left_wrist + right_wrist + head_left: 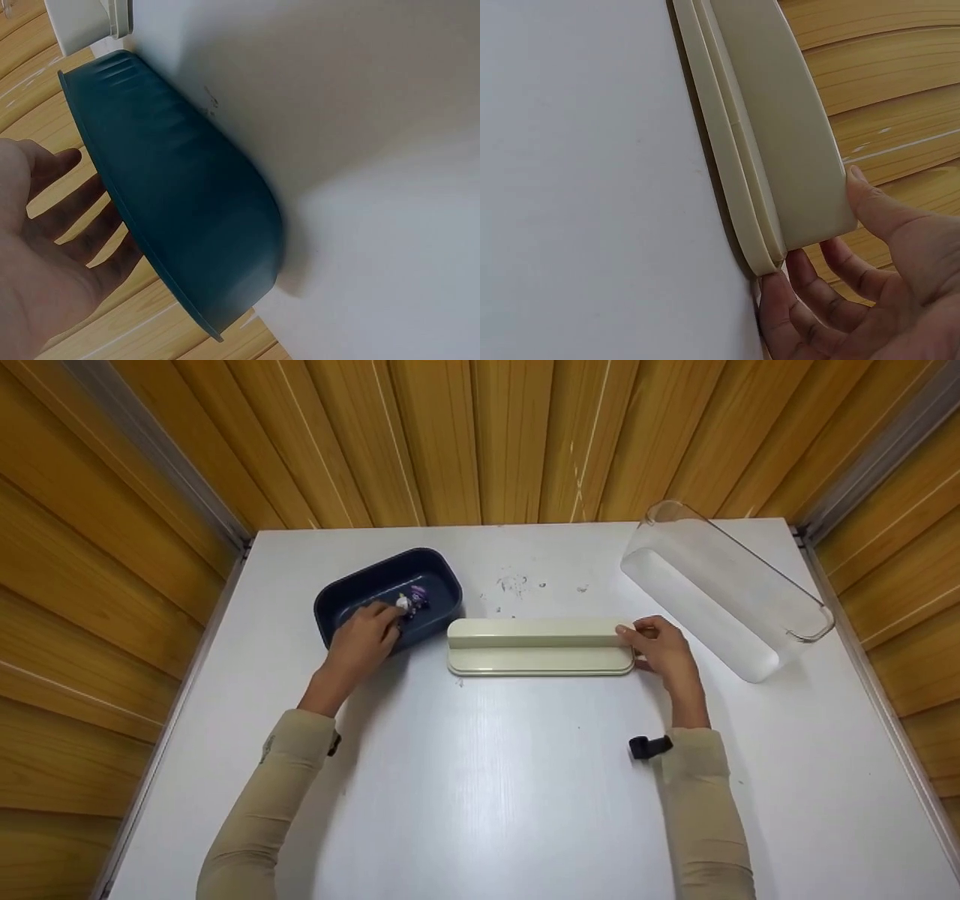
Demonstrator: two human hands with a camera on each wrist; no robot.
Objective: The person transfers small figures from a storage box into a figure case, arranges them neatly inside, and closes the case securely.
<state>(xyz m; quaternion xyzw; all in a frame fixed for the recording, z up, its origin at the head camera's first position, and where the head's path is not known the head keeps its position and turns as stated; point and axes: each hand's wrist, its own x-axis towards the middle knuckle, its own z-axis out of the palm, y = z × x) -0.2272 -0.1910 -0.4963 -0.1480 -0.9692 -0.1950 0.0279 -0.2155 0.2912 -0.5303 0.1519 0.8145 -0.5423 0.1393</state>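
Observation:
My left hand (363, 637) reaches over the near rim of a dark blue bin (184, 187), its fingers inside. At its fingertips, a small white and purple figurine (417, 598) lies on the bin's floor. In the left wrist view the thumb stands apart from the extended fingers, whose tips are hidden behind the bin wall. My right hand (666, 651) holds the right end of a long cream lid (540, 661) with a raised ridge along it. Seen from the right wrist, the thumb presses the lid's upper edge (799, 135) while the fingers curl under its end.
A long clear box (720, 585) with rounded ends and a whitish base lies slantwise at the right rear of the white table (480, 780). Dark smudges (514, 583) mark the tabletop behind the lid. Wood-patterned walls (510, 442) stand at the back and sides.

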